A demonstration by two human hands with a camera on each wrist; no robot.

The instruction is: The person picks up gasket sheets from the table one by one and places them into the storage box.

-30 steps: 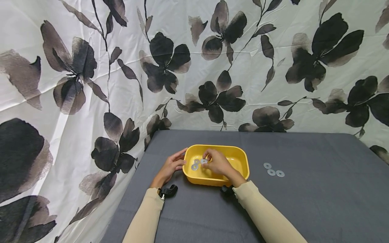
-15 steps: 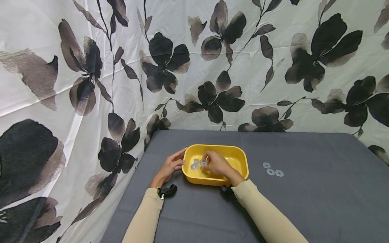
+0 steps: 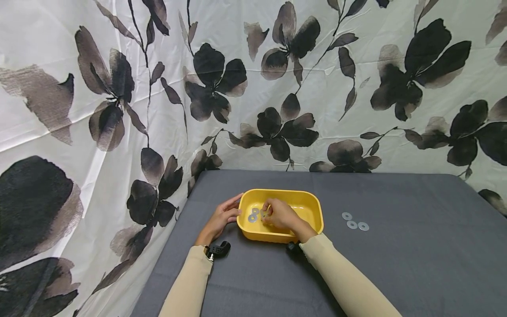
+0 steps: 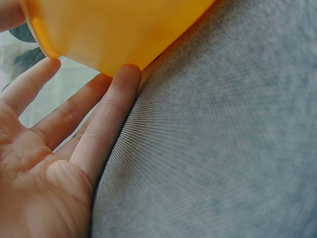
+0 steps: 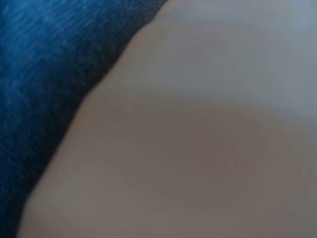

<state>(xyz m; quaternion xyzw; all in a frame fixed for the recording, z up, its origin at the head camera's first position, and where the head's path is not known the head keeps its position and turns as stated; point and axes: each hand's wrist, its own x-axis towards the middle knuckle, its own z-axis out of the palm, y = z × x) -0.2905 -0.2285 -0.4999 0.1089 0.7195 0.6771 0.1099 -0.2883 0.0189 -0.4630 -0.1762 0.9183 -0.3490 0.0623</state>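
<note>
A yellow plastic bin (image 3: pixel 313 220) sits on the grey cloth, open side up. My left hand (image 3: pixel 220 220) lies against its left end. In the left wrist view, nearly straight fingers (image 4: pixel 106 116) touch the bin wall (image 4: pixel 119 34). My right hand (image 3: pixel 282 215) reaches inside the bin, thumb and forefinger pinching a flat metal washer, mostly covered by the fingers. Two more washers (image 3: pixel 252 218) lie on the bin floor just left of these fingertips. The right wrist view shows only blurred skin and dark cloth; fingers are out of its sight.
Three loose washers (image 3: pixel 351 224) lie grouped on the table, right of the bin. The grey cloth-covered table (image 3: pixel 416 246) extends to the right and front. A white curtain with dark flowers (image 3: pixel 285 88) hangs behind and along the left side.
The right fingertips shift slightly left inside the bin, and the washer between them now shows less of its face. The left hand and bin stay nearly still.
</note>
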